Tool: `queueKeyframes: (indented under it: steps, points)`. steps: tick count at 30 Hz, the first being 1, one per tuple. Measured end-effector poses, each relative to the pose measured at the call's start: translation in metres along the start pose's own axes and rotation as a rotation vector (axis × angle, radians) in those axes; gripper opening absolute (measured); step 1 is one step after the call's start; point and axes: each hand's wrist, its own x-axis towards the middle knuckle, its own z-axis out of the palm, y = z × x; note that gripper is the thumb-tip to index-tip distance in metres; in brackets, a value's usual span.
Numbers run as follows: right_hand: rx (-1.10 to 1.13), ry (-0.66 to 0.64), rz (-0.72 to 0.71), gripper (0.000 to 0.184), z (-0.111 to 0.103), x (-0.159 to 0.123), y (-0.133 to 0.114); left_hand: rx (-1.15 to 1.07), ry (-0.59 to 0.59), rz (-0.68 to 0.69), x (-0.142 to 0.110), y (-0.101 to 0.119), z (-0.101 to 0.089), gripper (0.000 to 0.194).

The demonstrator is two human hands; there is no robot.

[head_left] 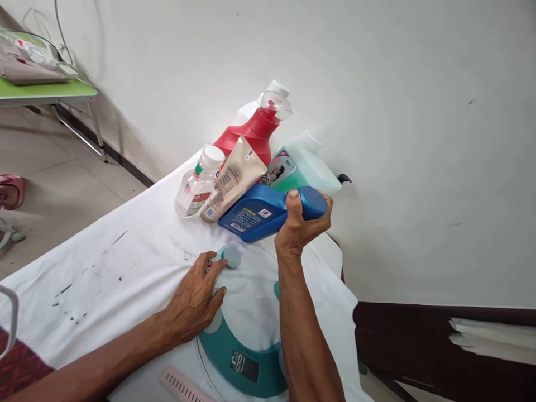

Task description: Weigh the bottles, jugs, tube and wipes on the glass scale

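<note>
My right hand (305, 220) is clamped around the capped end of the blue bottle (253, 215) near the desk's (138, 268) far edge, probably for control; my left hand (196, 293), fingers parted, touches the scale (228, 343), perhaps steadying it.

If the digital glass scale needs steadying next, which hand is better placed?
Left, I'd judge. The left hand is at the edge of the digital glass scale and holds nothing, while the right hand grips the blue bottle at its cap end.

Plstc blue btl (257, 211), glossy; matt cloth (142, 262)
</note>
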Motion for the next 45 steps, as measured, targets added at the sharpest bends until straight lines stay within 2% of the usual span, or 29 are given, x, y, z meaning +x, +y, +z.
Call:
queueKeyframes:
  steps: [3,8,12,15,17,19,22,24,28,32,36,41,45]
  points:
    - [0.006,0.028,0.035,0.044,0.003,-0.005,0.005,0.011,-0.003,0.014,0.001,0.001,-0.003,0.047]
    - [-0.035,-0.042,0.053,0.052,-0.002,-0.01,0.002,0.019,-0.004,0.012,0.001,0.0,-0.003,0.046]
    - [-0.126,-0.082,-0.07,0.062,-0.021,-0.015,-0.008,0.022,0.008,0.005,0.001,-0.003,-0.001,0.045]
    - [-0.205,-0.057,-0.16,0.059,-0.043,-0.011,-0.007,0.022,0.015,0.015,0.001,-0.004,-0.002,0.043]
    - [-0.255,-0.046,-0.17,0.053,-0.06,-0.003,0.003,0.023,0.006,0.022,0.001,-0.004,-0.004,0.041]
    - [-0.285,-0.024,-0.111,0.049,-0.075,0.008,0.023,0.018,0.005,0.016,0.002,-0.003,-0.005,0.04]
    - [-0.324,0.003,0.102,0.052,-0.092,0.029,0.063,0.012,0.038,0.009,0.002,-0.001,-0.006,0.035]
    - [-0.349,-0.005,0.222,0.055,-0.096,0.043,0.09,0.015,0.065,0.022,0.002,0.0,-0.006,0.033]
    - [-0.377,-0.018,0.338,0.057,-0.083,0.073,0.137,0.03,0.098,0.039,0.004,0.003,-0.007,0.03]
    - [-0.391,-0.018,0.413,0.063,-0.055,0.107,0.173,0.044,0.086,0.026,0.006,0.004,-0.007,0.03]
    - [-0.409,0.014,0.468,0.062,-0.025,0.137,0.202,0.073,0.057,-0.061,0.005,0.005,-0.003,0.036]
    - [-0.419,0.059,0.486,0.046,-0.001,0.152,0.219,0.134,0.03,-0.125,0.003,0.002,0.001,0.038]
    - [-0.343,0.035,0.429,0.037,-0.006,0.144,0.21,0.145,0.009,-0.081,0.002,-0.005,0.001,0.04]
